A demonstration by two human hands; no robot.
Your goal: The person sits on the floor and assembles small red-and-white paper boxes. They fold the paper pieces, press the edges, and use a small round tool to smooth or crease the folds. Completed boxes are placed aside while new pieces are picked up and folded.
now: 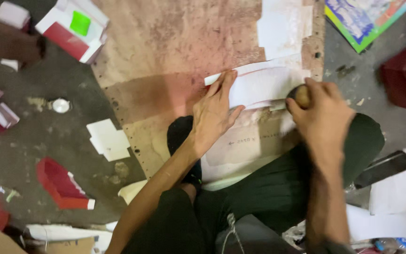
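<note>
1. A white paper strip [264, 84] is lying across a stained brown board [165, 56] on the floor, its long axis running side to side between the person's two hands.
2. The left hand [214, 110] is pressing flat and open on the strip's left end, fingers pointing away from the body.
3. The right hand [318, 110] is closing around a small rounded brownish object [301, 95] and is touching the strip's right end; the strip is extending leftward from this hand, towards the other.
4. Beyond the right hand, more white sheets [283, 26] are resting on the board's far edge.
5. Left of the left hand, white card pieces [108, 139] and red-and-white folded boxes [64, 186] are lying scattered on the grey floor [34, 136].
6. The person is sitting cross-legged in dark trousers [269, 193].
</note>
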